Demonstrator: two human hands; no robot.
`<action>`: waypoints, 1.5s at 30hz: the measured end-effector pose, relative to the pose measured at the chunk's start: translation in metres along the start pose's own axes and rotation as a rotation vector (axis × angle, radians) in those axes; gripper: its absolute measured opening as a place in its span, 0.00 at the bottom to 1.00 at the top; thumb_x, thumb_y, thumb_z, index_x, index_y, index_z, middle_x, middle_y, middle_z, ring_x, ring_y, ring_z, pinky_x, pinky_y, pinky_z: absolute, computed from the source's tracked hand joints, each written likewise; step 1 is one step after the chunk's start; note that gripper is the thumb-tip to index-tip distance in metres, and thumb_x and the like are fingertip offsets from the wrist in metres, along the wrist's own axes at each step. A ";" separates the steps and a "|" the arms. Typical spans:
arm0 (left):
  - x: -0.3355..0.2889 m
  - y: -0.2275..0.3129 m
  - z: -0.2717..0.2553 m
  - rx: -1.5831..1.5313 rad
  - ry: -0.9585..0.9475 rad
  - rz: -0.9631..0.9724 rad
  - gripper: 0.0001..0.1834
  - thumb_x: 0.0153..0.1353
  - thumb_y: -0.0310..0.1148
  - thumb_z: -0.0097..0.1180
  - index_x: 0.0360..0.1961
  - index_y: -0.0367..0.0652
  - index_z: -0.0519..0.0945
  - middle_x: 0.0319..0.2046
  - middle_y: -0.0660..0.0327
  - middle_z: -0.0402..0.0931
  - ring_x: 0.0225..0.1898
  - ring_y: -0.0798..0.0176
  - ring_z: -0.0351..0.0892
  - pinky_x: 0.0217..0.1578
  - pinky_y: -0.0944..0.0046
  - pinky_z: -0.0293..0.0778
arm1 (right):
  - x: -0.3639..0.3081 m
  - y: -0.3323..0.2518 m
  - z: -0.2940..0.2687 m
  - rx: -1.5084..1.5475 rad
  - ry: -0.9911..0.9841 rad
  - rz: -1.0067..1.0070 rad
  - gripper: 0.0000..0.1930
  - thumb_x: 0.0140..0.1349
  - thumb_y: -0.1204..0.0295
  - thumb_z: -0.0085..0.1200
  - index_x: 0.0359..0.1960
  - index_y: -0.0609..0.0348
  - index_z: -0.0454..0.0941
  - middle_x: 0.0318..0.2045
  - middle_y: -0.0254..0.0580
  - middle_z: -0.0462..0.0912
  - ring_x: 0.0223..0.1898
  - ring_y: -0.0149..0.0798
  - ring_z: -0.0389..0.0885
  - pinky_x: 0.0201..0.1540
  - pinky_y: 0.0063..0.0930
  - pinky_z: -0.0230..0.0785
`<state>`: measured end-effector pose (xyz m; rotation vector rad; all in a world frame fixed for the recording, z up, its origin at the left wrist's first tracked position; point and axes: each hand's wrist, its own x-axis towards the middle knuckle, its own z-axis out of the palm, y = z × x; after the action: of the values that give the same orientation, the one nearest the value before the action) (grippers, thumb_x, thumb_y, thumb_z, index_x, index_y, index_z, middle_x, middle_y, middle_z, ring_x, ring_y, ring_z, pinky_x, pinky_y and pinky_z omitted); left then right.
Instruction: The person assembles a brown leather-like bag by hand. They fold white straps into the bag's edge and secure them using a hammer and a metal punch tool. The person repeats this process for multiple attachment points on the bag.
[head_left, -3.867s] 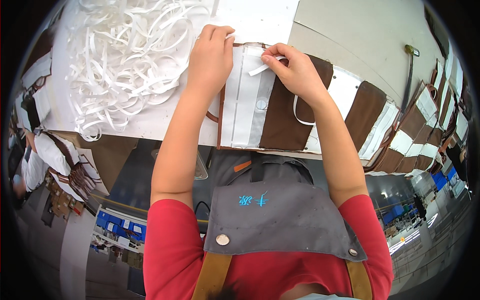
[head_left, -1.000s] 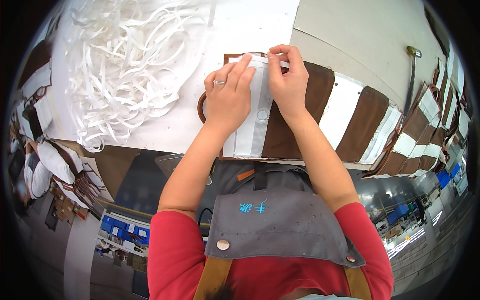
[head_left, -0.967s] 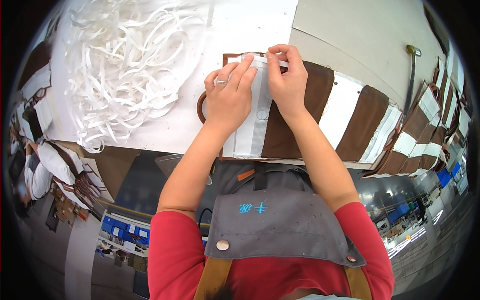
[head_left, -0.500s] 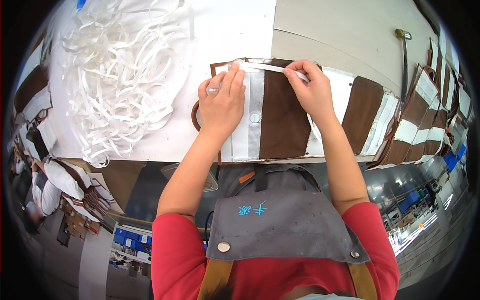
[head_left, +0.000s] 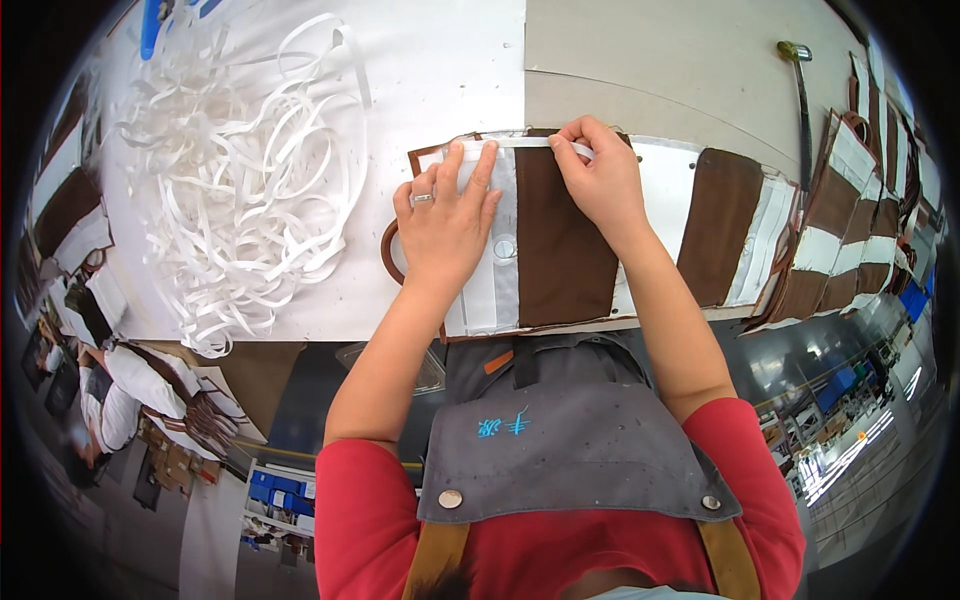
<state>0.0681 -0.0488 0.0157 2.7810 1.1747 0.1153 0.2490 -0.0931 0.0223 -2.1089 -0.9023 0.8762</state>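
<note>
A white strip of tape (head_left: 532, 142) runs along the far edge of a brown and white panelled piece (head_left: 567, 250). My right hand (head_left: 603, 185) pinches the strip between thumb and fingers over the brown panel. Flat on the piece's left part lies my left hand (head_left: 445, 220), its index and middle fingertips on the strip near the far left corner. A ring is on one of its fingers. Beside this hand, a round disc (head_left: 504, 250) shows on a silvery band. A brown looped handle (head_left: 387, 252) sticks out from the piece's left edge.
A big tangle of white strips (head_left: 245, 180) covers the table's left side. Stacked brown and white pieces (head_left: 835, 230) lie at the right. A hammer (head_left: 803, 110) rests at the far right. A blue object (head_left: 150, 28) sits at the far left. Another person (head_left: 92, 405) is beyond the table's left.
The strip, slanted towards my right hand before, now lies straighter along the far edge. My left index and middle fingers have spread apart. The whole view has shifted slightly.
</note>
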 end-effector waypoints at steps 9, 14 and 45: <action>0.011 0.013 -0.003 -0.048 0.012 0.009 0.26 0.57 0.40 0.57 0.58 0.49 0.71 0.58 0.65 0.64 0.57 0.62 0.63 0.59 0.56 0.50 | -0.002 0.007 0.009 -0.100 0.088 -0.129 0.06 0.57 0.70 0.55 0.28 0.58 0.73 0.25 0.39 0.79 0.21 0.40 0.77 0.26 0.31 0.69; 0.008 0.019 0.008 -0.202 0.006 0.188 0.26 0.56 0.35 0.57 0.56 0.43 0.69 0.61 0.63 0.65 0.62 0.65 0.63 0.64 0.56 0.50 | -0.002 0.011 0.005 -0.055 0.073 -0.174 0.06 0.58 0.70 0.55 0.28 0.58 0.74 0.26 0.38 0.79 0.24 0.40 0.77 0.27 0.31 0.69; 0.020 0.032 0.010 -0.069 -0.046 0.167 0.26 0.59 0.45 0.55 0.60 0.54 0.71 0.55 0.63 0.66 0.58 0.61 0.60 0.60 0.53 0.52 | -0.002 0.037 -0.062 -0.007 0.005 0.127 0.09 0.60 0.66 0.54 0.33 0.61 0.76 0.34 0.45 0.80 0.32 0.41 0.81 0.39 0.29 0.73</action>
<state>0.1055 -0.0577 0.0109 2.8013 0.9088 0.1035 0.3085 -0.1339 0.0281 -2.1923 -0.7765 0.9319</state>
